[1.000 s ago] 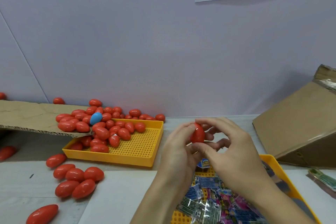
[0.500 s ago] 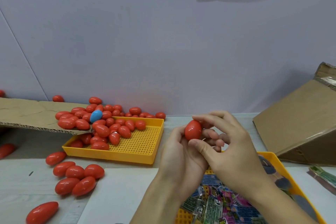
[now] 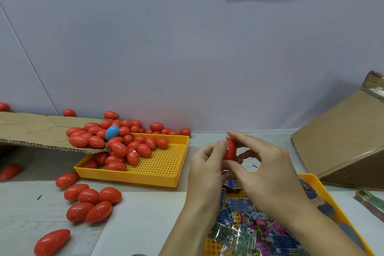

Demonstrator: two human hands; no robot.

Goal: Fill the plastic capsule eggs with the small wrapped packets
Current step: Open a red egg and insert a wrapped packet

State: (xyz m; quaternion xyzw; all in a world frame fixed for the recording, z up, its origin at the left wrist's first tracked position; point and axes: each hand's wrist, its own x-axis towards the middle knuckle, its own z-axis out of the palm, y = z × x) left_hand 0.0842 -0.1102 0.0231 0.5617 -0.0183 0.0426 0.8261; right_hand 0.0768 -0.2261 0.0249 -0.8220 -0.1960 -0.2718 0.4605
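A red capsule egg point(image 3: 230, 149) is held upright between both hands above the table. My left hand point(image 3: 204, 169) pinches its left side with thumb and fingers. My right hand point(image 3: 262, 170) curls round its right side and top. Under the hands, a yellow tray point(image 3: 311, 178) holds several small wrapped packets point(image 3: 245, 226) in blue, pink and green. A second yellow tray point(image 3: 162, 170) on the left holds several red eggs point(image 3: 124, 151), which spill off a cardboard sheet point(image 3: 37, 131) along with one blue egg point(image 3: 111, 132).
Loose red eggs point(image 3: 91, 203) lie on the table at the left front. A tilted cardboard box point(image 3: 342, 143) stands at the right, with a green packet point(image 3: 372, 201) beside it. A white sheet point(image 3: 141, 220) lies under my left forearm. The wall runs close behind.
Both hands keep hold of the red egg at much the same spot; my fingers have shifted round it, and the egg has turned slightly.
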